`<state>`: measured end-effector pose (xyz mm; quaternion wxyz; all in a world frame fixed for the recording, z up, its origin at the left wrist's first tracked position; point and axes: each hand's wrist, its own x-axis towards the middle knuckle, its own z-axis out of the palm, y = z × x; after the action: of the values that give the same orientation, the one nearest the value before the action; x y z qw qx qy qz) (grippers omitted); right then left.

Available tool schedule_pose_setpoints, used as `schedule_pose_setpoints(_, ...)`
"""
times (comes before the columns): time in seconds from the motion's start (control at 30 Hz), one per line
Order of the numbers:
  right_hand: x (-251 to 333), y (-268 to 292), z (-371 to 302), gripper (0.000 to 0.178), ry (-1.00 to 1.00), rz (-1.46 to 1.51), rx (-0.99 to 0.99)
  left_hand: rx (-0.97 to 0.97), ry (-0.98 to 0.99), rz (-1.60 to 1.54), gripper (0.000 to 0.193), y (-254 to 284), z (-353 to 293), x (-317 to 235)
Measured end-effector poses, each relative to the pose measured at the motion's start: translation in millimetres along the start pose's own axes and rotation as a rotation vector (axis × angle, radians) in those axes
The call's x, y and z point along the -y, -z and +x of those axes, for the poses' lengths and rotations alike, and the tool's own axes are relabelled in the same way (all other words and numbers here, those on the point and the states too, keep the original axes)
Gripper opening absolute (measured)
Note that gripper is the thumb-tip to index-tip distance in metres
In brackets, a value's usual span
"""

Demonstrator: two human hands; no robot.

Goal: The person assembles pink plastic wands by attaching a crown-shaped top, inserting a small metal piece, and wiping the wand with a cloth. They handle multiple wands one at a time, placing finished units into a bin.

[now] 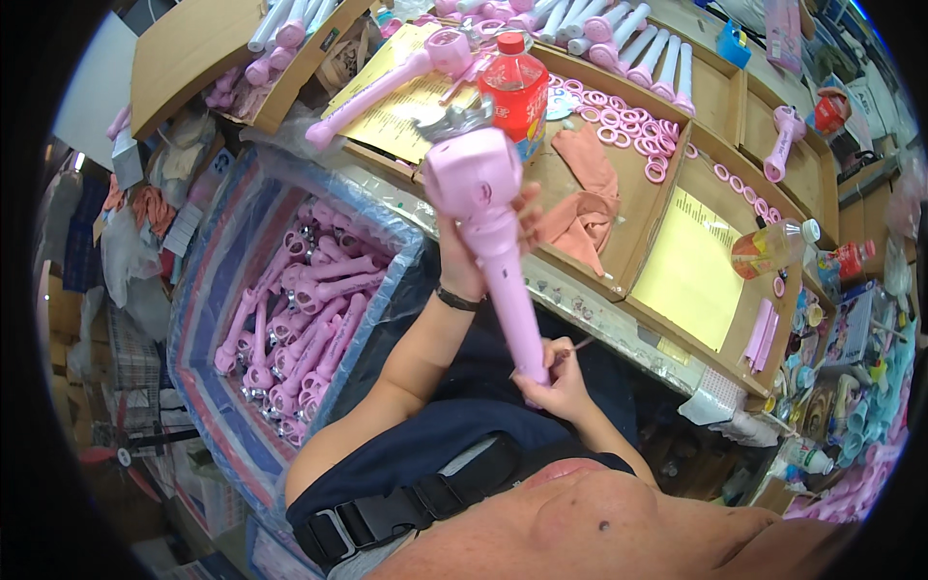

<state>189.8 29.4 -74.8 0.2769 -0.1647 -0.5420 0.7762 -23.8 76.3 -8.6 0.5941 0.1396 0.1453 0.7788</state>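
A pink plastic toy wand with a bulky hollow head and a silvery crown-shaped top is held in front of me, tilted, head up and to the left. My left hand is closed round it from behind, just below the head, with some fingertips showing on the right side. Down at the handle's end, my right hand pinches the tip between thumb and fingers. A thin strand sticks out beside these right fingers; what it is I cannot make out.
A lined bag at the left holds many similar wands. On the bench stand cardboard trays with pink rings, yellow paper and an orange cloth. A red-labelled bottle stands behind the wand; another bottle is at the right.
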Motion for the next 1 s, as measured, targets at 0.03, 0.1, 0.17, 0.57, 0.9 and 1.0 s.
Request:
schedule_pose_setpoints(0.03,-0.1,3.8,0.1,0.045,0.127,-0.284,-0.117,0.045,-0.016,0.225,0.080,0.3,3.3,-9.9)
schedule_pose_setpoints(0.1,-1.5,12.2,-2.5,0.043,0.212,-0.547,-0.275,-0.042,-0.388,0.369,0.069,-2.8,5.7,-13.1)
schedule_pose_setpoints(0.17,-3.3,20.9,-8.0,0.044,0.292,-0.763,-0.280,0.026,-0.466,0.531,0.076,-8.0,2.1,-18.9)
schedule_pose_setpoints(0.57,12.7,36.3,-23.8,0.031,0.374,-0.910,-0.358,0.026,-0.435,0.704,0.101,-26.0,-21.2,15.8)
schedule_pose_setpoints(0.9,114.2,106.8,12.7,0.019,0.074,-1.652,-0.903,0.259,-0.318,0.942,0.100,-42.6,-29.4,-12.3)
schedule_pose_setpoints(1.0,93.9,100.5,-4.4,0.022,0.362,-1.529,-0.945,0.326,-0.280,1.087,0.098,-41.7,-29.2,-14.4)
